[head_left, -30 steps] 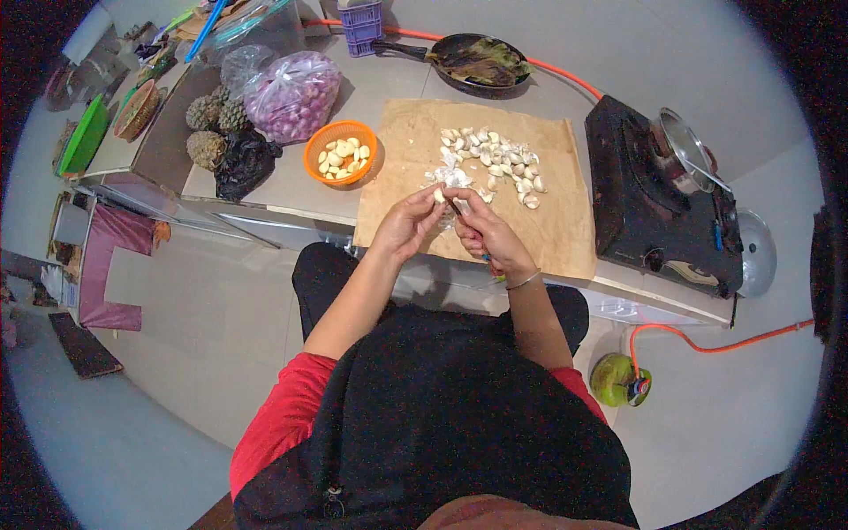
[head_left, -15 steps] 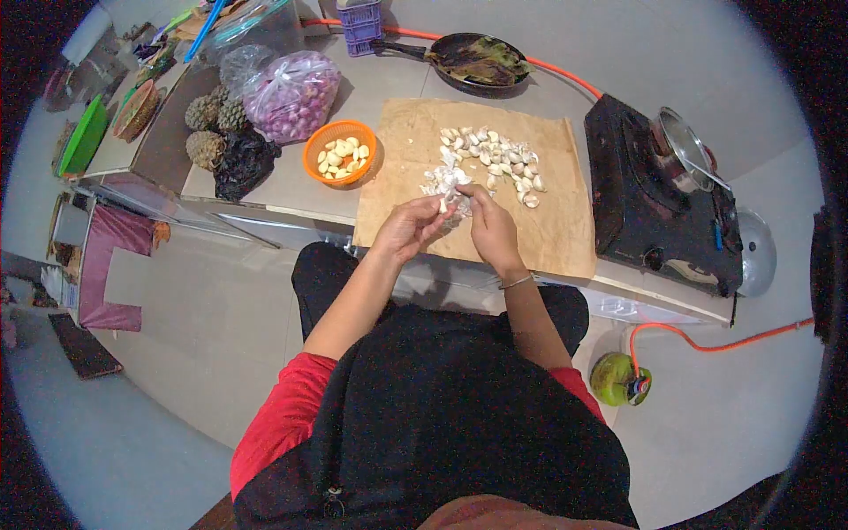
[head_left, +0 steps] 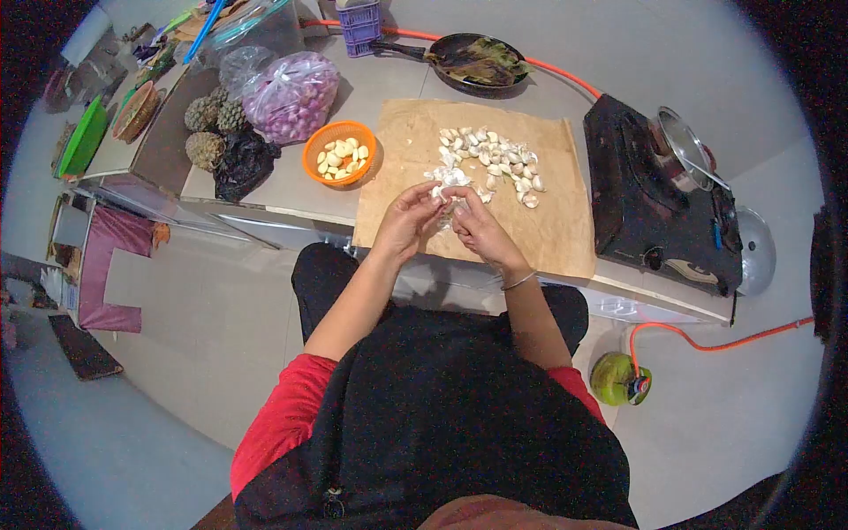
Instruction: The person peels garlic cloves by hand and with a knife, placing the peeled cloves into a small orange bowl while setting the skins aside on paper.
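Observation:
Over the near edge of a sheet of brown paper [head_left: 548, 234], my left hand [head_left: 406, 223] pinches a garlic clove [head_left: 437, 196] at its fingertips. My right hand [head_left: 488, 234] is curled against the same clove from the other side, index finger on it; its thumb is partly hidden. Just beyond my fingers lies a heap of white garlic skins [head_left: 449, 174]. Farther right on the paper, several unpeeled garlic cloves [head_left: 503, 157] are spread out. Left of the paper stands an orange basket [head_left: 311, 166] with several peeled cloves [head_left: 343, 159] in it.
A bag of shallots [head_left: 293, 97], a black plastic bag [head_left: 246, 165] and brown knobbly fruits [head_left: 206, 150] sit at the left. A frying pan [head_left: 481, 78] lies behind the paper. To the right is a black stove [head_left: 649, 225] with a pot [head_left: 685, 146]; a green gas cylinder [head_left: 609, 378] stands below.
My right hand has turned and its index finger now reaches over toward the clove. My left fingertips have risen slightly, away from my body. The surrounding things look the same.

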Motion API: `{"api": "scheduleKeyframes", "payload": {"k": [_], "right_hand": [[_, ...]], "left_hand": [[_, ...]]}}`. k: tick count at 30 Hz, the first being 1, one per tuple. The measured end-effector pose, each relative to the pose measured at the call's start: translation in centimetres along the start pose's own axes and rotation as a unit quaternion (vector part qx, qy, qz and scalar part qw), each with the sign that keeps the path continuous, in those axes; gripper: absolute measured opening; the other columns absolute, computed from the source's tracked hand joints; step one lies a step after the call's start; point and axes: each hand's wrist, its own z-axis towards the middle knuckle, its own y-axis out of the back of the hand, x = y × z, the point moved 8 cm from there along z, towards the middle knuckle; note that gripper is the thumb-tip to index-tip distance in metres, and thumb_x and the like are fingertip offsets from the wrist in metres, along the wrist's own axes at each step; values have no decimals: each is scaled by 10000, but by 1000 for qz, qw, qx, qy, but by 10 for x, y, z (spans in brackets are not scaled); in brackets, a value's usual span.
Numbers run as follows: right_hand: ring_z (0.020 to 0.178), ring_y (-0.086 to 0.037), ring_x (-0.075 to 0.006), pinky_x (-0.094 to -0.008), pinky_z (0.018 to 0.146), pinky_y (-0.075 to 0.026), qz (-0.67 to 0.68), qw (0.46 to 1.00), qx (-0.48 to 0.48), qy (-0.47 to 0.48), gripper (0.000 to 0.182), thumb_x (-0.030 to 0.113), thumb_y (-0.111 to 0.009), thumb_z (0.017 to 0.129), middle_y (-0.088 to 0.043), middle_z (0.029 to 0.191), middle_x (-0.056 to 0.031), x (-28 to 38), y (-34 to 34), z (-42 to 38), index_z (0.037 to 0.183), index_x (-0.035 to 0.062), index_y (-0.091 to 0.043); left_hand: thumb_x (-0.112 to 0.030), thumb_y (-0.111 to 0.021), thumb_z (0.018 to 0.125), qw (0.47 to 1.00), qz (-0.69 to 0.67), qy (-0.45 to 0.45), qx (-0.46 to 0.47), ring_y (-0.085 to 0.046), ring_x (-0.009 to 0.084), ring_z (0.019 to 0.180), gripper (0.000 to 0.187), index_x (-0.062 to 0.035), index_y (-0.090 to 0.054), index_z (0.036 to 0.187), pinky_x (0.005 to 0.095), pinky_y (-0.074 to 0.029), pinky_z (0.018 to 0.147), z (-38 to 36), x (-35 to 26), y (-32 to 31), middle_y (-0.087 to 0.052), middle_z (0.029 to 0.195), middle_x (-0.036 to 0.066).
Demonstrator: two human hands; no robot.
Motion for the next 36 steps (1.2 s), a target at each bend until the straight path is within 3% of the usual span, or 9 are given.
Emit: {"api": "scheduleKeyframes", "payload": {"k": [11, 14, 17, 20, 24, 27, 30, 33, 36], "right_hand": [[506, -276, -20, -167, 434, -269, 45, 999, 0, 7, 241, 237, -383, 989, -368, 673, 70, -3, 5, 1, 1163, 119, -500], [528, -459, -111, -251, 498, -393, -226, 936, -158, 218, 228, 204, -399, 976, -524, 703, 7, -7, 26, 11, 1140, 124, -535], [689, -612, -257, -348, 614, -459, -376, 887, -233, 134, 224, 170, -408, 958, -639, 819, -87, 13, 23, -3, 1131, 147, -549], [907, -595, -417, -492, 714, -473, -419, 867, -261, 70, 255, 208, -370, 954, -637, 1004, -176, 26, 27, -7, 1165, 193, -513], [952, -591, -401, -486, 766, -462, -372, 905, -208, -4, 274, 242, -371, 958, -628, 1030, -187, 14, 42, 1, 1206, 181, -468], [896, -610, -370, -459, 772, -460, -329, 931, -157, 32, 291, 241, -375, 959, -626, 970, -182, -5, 44, 9, 1235, 181, -448], [809, -580, -264, -380, 735, -460, -231, 961, -145, 35, 300, 233, -385, 960, -589, 895, -116, -27, 51, 17, 1244, 167, -454], [566, -274, -40, -176, 494, -244, 21, 1000, -19, 1, 267, 202, -404, 973, -335, 668, 52, 3, 15, 5, 1229, 149, -462], [722, -451, -98, -231, 643, -397, -52, 998, 26, -28, 312, 176, -400, 948, -506, 867, -10, -4, 14, 6, 1248, 120, -466]], "left_hand": [[7, -556, 872, 1000, 8, -9, -18, -620, 163, 907, 290, 15, -560, 1162, 227, -525, 807, -1, 1, 4, -604, 994, 96], [5, -525, 888, 1000, -8, 2, -22, -625, 195, 941, 262, 53, -533, 1145, 239, -529, 818, 1, 2, 1, -597, 987, 114], [3, -499, 900, 998, -34, 31, -30, -624, 229, 975, 230, 74, -509, 1118, 254, -532, 824, 4, 13, 7, -592, 996, 131], [-2, -494, 902, 997, -37, 51, -38, -624, 238, 980, 207, 64, -505, 1098, 259, -535, 815, 1, 13, 4, -591, 1016, 141], [-17, -514, 896, 997, -35, 51, -43, -627, 226, 966, 214, 48, -510, 1100, 260, -540, 790, 2, 10, 10, -591, 1034, 151], [-9, -554, 873, 996, -50, 52, -55, -635, 204, 925, 230, 40, -522, 1095, 251, -538, 771, 3, 7, 9, -607, 1002, 140], [4, -594, 845, 998, 3, 5, -59, -641, 184, 880, 229, 42, -545, 1066, 243, -537, 756, 3, 3, 8, -625, 946, 123], [7, -621, 828, 996, 46, -3, -77, -649, 171, 833, 215, 39, -565, 1034, 239, -537, 740, 3, 3, 12, -639, 894, 109], [-6, -631, 826, 993, 87, -23, -73, -650, 162, 804, 204, 31, -578, 1020, 240, -536, 723, 2, 1, 12, -645, 874, 103]]}}
